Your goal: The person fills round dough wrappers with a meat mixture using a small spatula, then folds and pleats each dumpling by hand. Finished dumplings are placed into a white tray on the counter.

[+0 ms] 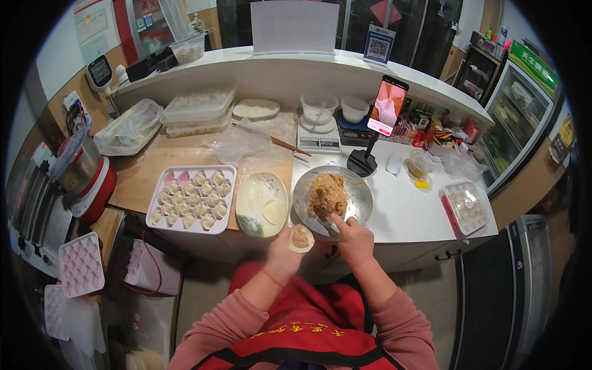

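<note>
My left hand (283, 252) holds a round dumpling wrapper (309, 245) with a dab of filling (300, 238) on it, just in front of the counter edge. A steel bowl (362, 199) stands beyond my hands, heaped with brown minced filling (327, 192). At the bowl's near rim, my right hand (356, 240) grips a thin tool whose end reaches into the filling; fingers hide most of it. Left of the bowl, an oval plate (260, 189) carries a flat wrapper (274, 212). Folded dumplings (194, 202) fill most cells of a white tray (151, 221); two pink cells show bare.
A phone (388, 105) on a stand rises behind the bowl, beside a kitchen scale (319, 138). Wooden chopsticks (289, 145) and plastic film (243, 141) lie behind the plate. Lidded boxes (199, 106) are stacked back left. A packed dumpling box (465, 208) sits far right.
</note>
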`<action>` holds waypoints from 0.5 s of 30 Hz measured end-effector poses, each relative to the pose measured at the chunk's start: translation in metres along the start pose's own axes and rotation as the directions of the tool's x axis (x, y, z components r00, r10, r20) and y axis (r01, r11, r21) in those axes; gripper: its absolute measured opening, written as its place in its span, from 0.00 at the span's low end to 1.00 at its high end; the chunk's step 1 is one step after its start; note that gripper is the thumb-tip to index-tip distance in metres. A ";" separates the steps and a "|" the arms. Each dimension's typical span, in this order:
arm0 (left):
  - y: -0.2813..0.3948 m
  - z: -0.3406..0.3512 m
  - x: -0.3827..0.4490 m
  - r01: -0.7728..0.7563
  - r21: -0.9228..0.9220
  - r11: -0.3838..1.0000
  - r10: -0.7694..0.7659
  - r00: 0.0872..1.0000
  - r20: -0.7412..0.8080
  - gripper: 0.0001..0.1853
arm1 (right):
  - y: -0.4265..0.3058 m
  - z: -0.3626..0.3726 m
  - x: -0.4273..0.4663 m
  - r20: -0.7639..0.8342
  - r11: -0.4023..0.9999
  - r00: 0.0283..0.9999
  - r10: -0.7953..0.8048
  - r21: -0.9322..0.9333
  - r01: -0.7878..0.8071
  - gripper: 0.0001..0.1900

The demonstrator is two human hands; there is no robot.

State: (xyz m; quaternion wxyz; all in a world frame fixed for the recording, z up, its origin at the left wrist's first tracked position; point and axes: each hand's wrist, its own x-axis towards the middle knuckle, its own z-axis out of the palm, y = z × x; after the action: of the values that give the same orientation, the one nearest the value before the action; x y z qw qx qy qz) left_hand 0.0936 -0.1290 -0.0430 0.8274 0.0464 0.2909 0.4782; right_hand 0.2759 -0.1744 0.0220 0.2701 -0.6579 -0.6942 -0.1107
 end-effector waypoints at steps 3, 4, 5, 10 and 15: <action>0.001 -0.001 0.001 -0.018 0.047 0.999 0.018 1.000 -0.003 0.22 | -0.003 0.004 0.000 0.042 1.000 0.999 -0.014 -0.005 0.014 0.21; 0.001 -0.001 0.002 -0.022 0.066 0.998 0.022 1.000 -0.002 0.22 | -0.003 0.003 -0.001 0.050 1.000 0.998 -0.024 0.001 0.024 0.20; 0.000 0.000 0.003 -0.027 0.050 0.998 0.027 1.000 0.003 0.22 | -0.003 0.003 -0.001 0.060 1.000 0.998 -0.026 -0.002 0.026 0.20; -0.001 0.007 0.008 -0.030 0.017 0.999 0.030 1.000 0.010 0.22 | -0.003 -0.002 -0.002 0.105 0.998 0.993 -0.058 0.013 0.057 0.20; 0.003 0.015 0.004 -0.037 0.002 0.999 0.037 0.999 0.020 0.22 | 0.000 -0.009 -0.011 0.154 0.997 0.988 -0.035 0.075 0.023 0.20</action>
State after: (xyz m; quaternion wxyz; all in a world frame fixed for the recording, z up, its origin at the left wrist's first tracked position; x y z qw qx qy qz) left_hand 0.1007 -0.1208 -0.0313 0.8212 0.0573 0.2822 0.4926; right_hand 0.2782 -0.1885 0.0236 0.2375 -0.6441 -0.7262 -0.0379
